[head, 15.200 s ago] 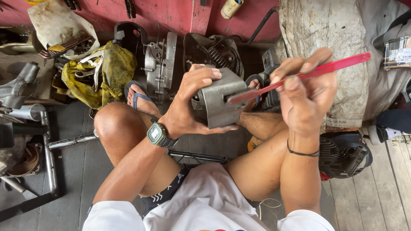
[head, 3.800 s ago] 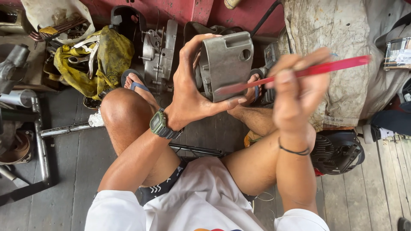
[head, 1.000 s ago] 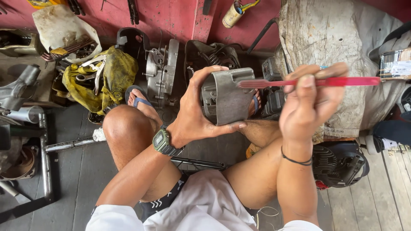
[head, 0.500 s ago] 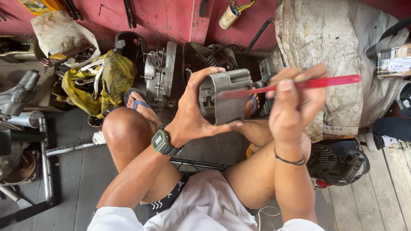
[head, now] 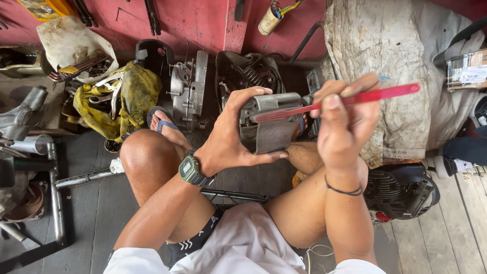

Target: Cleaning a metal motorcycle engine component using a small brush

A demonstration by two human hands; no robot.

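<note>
While the left hand (head: 231, 142) grips a grey metal engine cylinder (head: 271, 124) steady above the knees, the right hand (head: 345, 124) pinches a thin red-handled tool (head: 355, 99), its tip resting on the cylinder's top.

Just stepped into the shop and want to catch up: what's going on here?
A person sits on the wooden floor among engine parts. The left hand grips a grey metal engine part, held up above the knees. The right hand holds a thin red tool pinched in the fingers, its tip resting against the top of the part. A yellow rag with spanners lies to the left, and a black motor housing sits by the right leg.
</note>
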